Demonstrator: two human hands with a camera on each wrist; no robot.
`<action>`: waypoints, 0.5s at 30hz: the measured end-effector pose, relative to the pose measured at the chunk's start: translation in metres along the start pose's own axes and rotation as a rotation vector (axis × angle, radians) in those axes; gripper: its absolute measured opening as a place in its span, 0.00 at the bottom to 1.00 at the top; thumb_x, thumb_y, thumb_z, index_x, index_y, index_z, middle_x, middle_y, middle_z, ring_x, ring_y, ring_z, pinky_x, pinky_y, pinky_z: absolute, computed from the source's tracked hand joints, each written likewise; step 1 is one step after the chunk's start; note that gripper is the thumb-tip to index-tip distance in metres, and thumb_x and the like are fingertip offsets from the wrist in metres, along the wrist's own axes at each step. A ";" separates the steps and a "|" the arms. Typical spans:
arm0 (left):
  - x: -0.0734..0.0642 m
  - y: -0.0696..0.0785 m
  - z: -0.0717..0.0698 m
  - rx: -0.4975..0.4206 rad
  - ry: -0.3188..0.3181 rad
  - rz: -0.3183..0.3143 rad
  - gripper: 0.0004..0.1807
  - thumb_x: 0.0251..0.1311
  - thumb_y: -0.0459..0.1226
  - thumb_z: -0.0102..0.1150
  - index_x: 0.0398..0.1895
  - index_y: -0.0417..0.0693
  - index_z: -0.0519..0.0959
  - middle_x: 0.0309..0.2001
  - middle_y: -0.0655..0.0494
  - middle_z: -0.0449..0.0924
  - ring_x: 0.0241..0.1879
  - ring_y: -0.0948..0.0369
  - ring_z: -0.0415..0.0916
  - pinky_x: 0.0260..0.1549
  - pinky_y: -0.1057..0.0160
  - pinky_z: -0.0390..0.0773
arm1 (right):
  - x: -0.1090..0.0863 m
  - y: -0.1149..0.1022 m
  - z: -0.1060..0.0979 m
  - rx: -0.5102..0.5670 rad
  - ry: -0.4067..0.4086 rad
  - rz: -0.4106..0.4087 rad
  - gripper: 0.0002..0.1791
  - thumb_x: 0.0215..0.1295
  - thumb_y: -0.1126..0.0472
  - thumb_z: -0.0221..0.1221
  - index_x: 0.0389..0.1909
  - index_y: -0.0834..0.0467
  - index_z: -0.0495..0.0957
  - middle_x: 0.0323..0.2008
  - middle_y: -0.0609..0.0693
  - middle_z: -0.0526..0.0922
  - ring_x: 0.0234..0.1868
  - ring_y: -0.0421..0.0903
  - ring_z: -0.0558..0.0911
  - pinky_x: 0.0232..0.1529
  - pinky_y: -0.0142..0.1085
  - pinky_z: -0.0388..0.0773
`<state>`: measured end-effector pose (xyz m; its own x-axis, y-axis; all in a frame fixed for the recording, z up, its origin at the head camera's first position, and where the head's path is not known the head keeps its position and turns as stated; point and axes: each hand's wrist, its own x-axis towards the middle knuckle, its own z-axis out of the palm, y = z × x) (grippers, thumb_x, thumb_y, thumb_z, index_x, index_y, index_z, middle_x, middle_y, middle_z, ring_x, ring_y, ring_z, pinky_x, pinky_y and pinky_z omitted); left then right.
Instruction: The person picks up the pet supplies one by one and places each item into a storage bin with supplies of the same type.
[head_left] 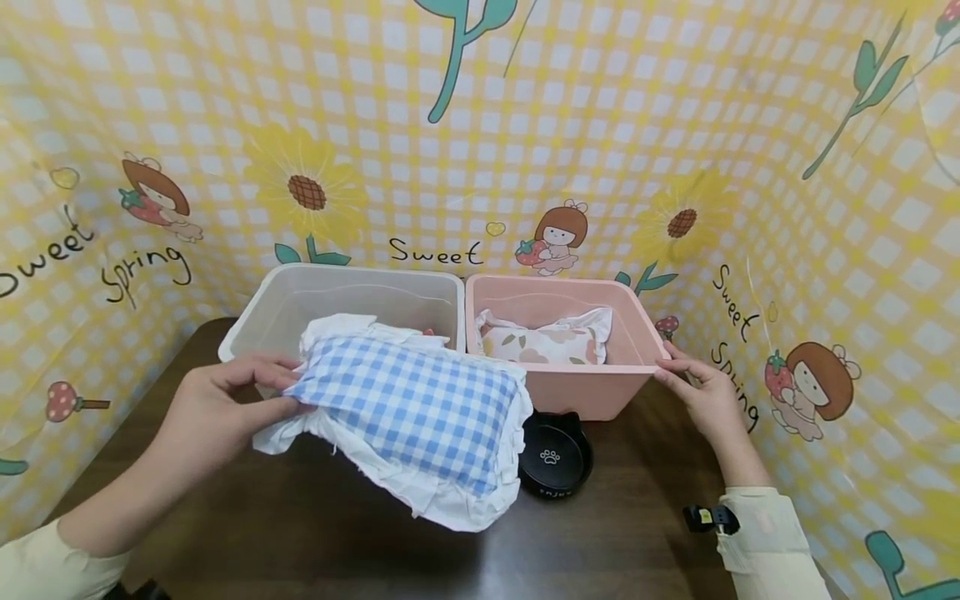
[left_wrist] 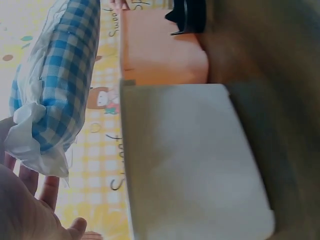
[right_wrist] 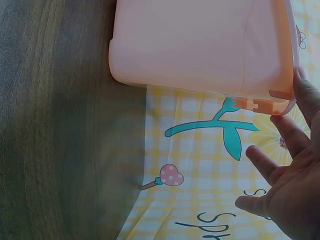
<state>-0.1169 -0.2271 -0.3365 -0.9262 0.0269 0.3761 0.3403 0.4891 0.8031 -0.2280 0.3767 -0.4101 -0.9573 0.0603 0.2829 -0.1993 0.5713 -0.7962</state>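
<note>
A person wears long, pale cream sleeves. The left sleeve (head_left: 60,567) stops on the forearm, leaving the left hand (head_left: 243,392) bare; its fabric is plain and lightly creased. The right sleeve (head_left: 776,546) is the same cream, ending short of the bare right hand (head_left: 701,396). Beside its cuff sits a small, blocky black device (head_left: 701,518) with a yellow patch. Near the left cuff, a dark shape (head_left: 141,592) is too cropped to make out.
</note>
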 end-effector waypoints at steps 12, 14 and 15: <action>0.043 0.024 0.009 -0.043 0.036 0.043 0.08 0.54 0.33 0.77 0.35 0.40 0.89 0.45 0.72 0.87 0.52 0.72 0.78 0.47 0.80 0.73 | 0.001 0.003 -0.001 -0.014 -0.001 0.007 0.23 0.67 0.49 0.68 0.55 0.60 0.85 0.69 0.51 0.74 0.75 0.57 0.66 0.73 0.57 0.59; 0.050 0.026 0.011 -0.049 0.039 0.029 0.08 0.55 0.34 0.77 0.36 0.39 0.89 0.45 0.72 0.87 0.54 0.72 0.77 0.46 0.80 0.73 | 0.002 0.003 -0.001 -0.017 -0.001 0.007 0.23 0.67 0.48 0.68 0.55 0.60 0.86 0.69 0.51 0.74 0.76 0.57 0.66 0.73 0.58 0.59; 0.054 0.028 0.012 -0.053 0.040 0.022 0.09 0.55 0.34 0.77 0.36 0.38 0.89 0.46 0.73 0.87 0.54 0.72 0.77 0.46 0.79 0.73 | 0.002 0.002 -0.001 -0.015 0.000 0.006 0.23 0.67 0.48 0.68 0.54 0.60 0.86 0.69 0.51 0.74 0.76 0.57 0.66 0.73 0.58 0.59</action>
<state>-0.1593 -0.2019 -0.2996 -0.9115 0.0017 0.4114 0.3697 0.4418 0.8174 -0.2302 0.3790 -0.4108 -0.9585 0.0640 0.2780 -0.1902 0.5828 -0.7901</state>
